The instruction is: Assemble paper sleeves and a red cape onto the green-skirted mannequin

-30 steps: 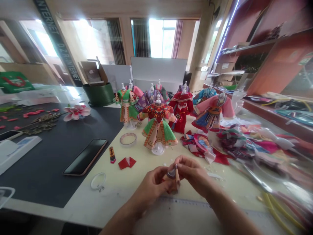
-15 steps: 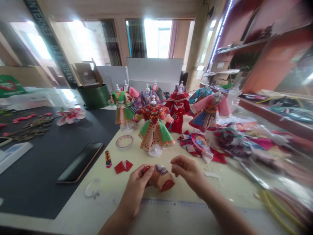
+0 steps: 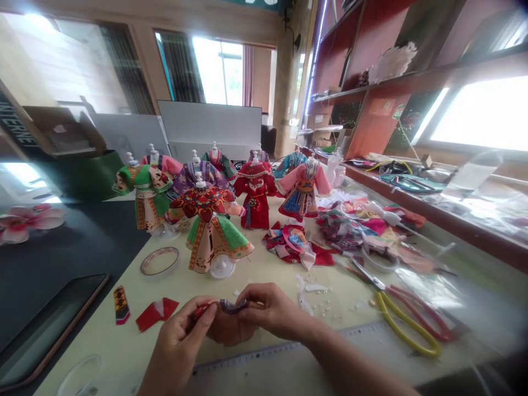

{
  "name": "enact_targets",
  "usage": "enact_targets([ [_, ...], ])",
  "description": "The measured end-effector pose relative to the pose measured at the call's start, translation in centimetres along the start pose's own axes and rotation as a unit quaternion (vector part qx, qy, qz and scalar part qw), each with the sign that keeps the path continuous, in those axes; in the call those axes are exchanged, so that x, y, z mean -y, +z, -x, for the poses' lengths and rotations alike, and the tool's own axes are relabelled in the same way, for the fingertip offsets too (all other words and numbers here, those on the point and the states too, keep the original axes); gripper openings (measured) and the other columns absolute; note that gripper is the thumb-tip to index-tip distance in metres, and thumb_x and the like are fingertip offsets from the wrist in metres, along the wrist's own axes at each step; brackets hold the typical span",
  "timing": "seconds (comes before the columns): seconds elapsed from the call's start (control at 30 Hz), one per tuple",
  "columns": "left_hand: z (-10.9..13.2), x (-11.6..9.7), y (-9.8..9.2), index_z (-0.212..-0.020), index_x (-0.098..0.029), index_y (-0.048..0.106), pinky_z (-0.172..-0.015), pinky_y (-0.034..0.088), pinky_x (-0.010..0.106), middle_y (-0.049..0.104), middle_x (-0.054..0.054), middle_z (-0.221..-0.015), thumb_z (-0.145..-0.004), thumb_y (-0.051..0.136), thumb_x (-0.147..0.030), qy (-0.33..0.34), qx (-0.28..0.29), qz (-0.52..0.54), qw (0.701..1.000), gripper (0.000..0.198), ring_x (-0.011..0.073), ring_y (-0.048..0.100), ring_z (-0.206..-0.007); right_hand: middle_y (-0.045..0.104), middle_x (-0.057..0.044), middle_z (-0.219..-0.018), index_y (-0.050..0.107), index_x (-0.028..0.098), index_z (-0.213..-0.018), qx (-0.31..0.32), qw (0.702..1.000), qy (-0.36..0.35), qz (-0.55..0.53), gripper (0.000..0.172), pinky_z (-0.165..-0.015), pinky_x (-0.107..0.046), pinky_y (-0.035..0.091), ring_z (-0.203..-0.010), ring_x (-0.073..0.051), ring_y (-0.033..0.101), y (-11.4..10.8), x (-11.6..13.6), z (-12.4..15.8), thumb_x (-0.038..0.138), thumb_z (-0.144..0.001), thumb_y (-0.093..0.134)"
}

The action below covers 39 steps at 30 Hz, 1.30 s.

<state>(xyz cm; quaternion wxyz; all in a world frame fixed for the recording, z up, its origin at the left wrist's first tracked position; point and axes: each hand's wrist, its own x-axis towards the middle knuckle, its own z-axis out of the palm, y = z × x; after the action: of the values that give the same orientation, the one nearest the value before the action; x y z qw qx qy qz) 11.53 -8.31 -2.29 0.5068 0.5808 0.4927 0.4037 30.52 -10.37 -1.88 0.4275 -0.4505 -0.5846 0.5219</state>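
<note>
Left hand [image 3: 181, 324] and right hand [image 3: 272, 311], both curled nearly shut above the near edge of the pale worktop [image 3: 103, 335], together pinching a small cloth-covered piece [image 3: 231, 330] with a purple band [image 3: 234, 306] and a red tip [image 3: 202, 310]. Left fingertips [image 3: 210, 306] at the red tip; right fingertips [image 3: 249, 294] at the purple band; part of the piece hidden by the fingers. Positions relative to the hands: 12 o'clock, a red, green and cream doll dress [image 3: 210, 242] on a white stand [image 3: 221, 267]; 10 o'clock, a clear tape roll [image 3: 159, 260]; 9 o'clock, a folded red paper scrap [image 3: 155, 314] and a patterned strip [image 3: 121, 304]; 1 o'clock, a heap of cloth scraps [image 3: 295, 246]; 3 o'clock, yellow-handled scissors [image 3: 402, 324]; 6 o'clock, a long ruler [image 3: 268, 352].
</note>
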Motion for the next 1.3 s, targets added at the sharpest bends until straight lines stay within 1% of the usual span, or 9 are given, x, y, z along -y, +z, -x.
enact_targets([
  [0.17,-0.5,-0.1,0.7,-0.094,-0.019,0.066,-0.070,0.054,0.025,0.072,0.004,-0.087,-0.073,0.066,-0.045,-0.004,0.013,0.010,1.000,0.033,0.0219,0.067,-0.082,0.066,-0.002,-0.085,0.067,0.017,-0.089,-0.014,1.000,-0.009,-0.016,0.019,-0.074,-0.028,0.047,-0.082,-0.017,0.061,0.2,0.0,0.0,0.028,-0.074,0.067],
  [0.3,-0.9,0.3,1.1,-0.097,-0.020,0.064,-0.072,0.054,0.024,0.071,0.004,-0.092,-0.073,0.067,-0.046,-0.010,0.022,0.015,1.000,0.036,0.0217,0.066,-0.087,0.064,0.000,-0.075,0.067,0.017,-0.079,-0.034,0.999,-0.004,0.013,0.009,-0.066,-0.026,0.045,-0.072,-0.015,0.057,0.2,0.0,-0.1,0.023,-0.074,0.063],
  [0.43,-0.1,0.6,1.9,-0.106,-0.019,0.056,-0.072,0.053,0.025,0.069,0.006,-0.099,-0.073,0.066,-0.049,-0.026,-0.020,0.042,0.999,0.046,0.0212,0.065,-0.091,0.063,-0.001,-0.071,0.066,0.017,-0.075,-0.045,0.999,-0.008,0.020,0.008,-0.063,-0.026,0.043,-0.068,-0.014,0.056,-0.1,0.2,0.0,0.024,-0.074,0.062],
  [0.57,1.5,1.0,2.7,-0.119,-0.016,0.046,-0.049,0.044,0.022,0.063,-0.001,-0.068,-0.082,0.055,-0.045,-0.014,0.026,0.068,0.997,0.047,0.0142,0.059,-0.055,0.062,-0.001,-0.071,0.062,0.018,-0.074,-0.097,0.995,-0.034,-0.011,0.017,-0.060,-0.025,0.043,-0.065,-0.014,0.056,-0.8,0.5,0.2,0.035,-0.076,0.065],
  [0.73,3.1,1.7,2.3,-0.105,-0.017,0.061,-0.061,0.046,0.024,0.067,0.005,-0.077,-0.082,0.055,-0.030,0.007,0.095,-0.071,0.993,0.026,0.0149,0.059,-0.065,0.059,-0.002,-0.070,0.060,0.018,-0.072,-0.132,0.990,-0.014,-0.043,0.030,-0.051,-0.024,0.042,-0.059,-0.014,0.053,-1.1,1.0,0.3,0.047,-0.076,0.066],
  [0.97,4.7,1.5,0.8,-0.097,-0.018,0.070,-0.069,0.049,0.028,0.071,0.010,-0.084,-0.083,0.054,-0.031,0.049,0.150,-0.195,0.968,0.025,0.0203,0.063,-0.072,0.056,-0.001,-0.060,0.060,0.018,-0.074,-0.173,0.984,0.040,-0.008,0.036,-0.045,-0.024,0.036,-0.052,-0.013,0.048,-1.1,0.9,0.3,0.053,-0.073,0.067],
  [1.07,5.0,1.7,-0.1,-0.096,-0.018,0.069,-0.070,0.050,0.028,0.071,0.010,-0.083,-0.084,0.053,-0.028,0.095,0.163,-0.210,0.959,0.023,0.0208,0.065,-0.074,0.061,-0.003,-0.070,0.060,0.019,-0.081,-0.212,0.977,0.037,-0.010,0.036,-0.050,-0.025,0.041,-0.060,-0.016,0.055,-1.4,0.7,0.1,0.052,-0.070,0.071],
  [1.17,4.8,1.8,-1.6,-0.093,-0.018,0.068,-0.070,0.050,0.027,0.070,0.009,-0.082,-0.087,0.051,-0.028,0.117,0.124,-0.225,0.959,0.021,0.0191,0.065,-0.074,0.064,-0.004,-0.079,0.058,0.021,-0.094,-0.244,0.968,0.039,-0.029,0.042,-0.058,-0.028,0.047,-0.071,-0.020,0.061,-1.5,0.8,0.0,0.051,-0.067,0.073],
  [1.3,3.3,1.8,-4.7,-0.091,-0.020,0.065,-0.069,0.049,0.025,0.070,0.006,-0.081,-0.089,0.048,-0.028,0.136,-0.027,-0.315,0.939,0.019,0.0165,0.064,-0.071,0.061,-0.002,-0.075,0.055,0.022,-0.106,-0.252,0.967,0.046,-0.011,0.047,-0.054,-0.027,0.046,-0.067,-0.019,0.060,-1.6,0.9,0.1,0.051,-0.071,0.070],
])
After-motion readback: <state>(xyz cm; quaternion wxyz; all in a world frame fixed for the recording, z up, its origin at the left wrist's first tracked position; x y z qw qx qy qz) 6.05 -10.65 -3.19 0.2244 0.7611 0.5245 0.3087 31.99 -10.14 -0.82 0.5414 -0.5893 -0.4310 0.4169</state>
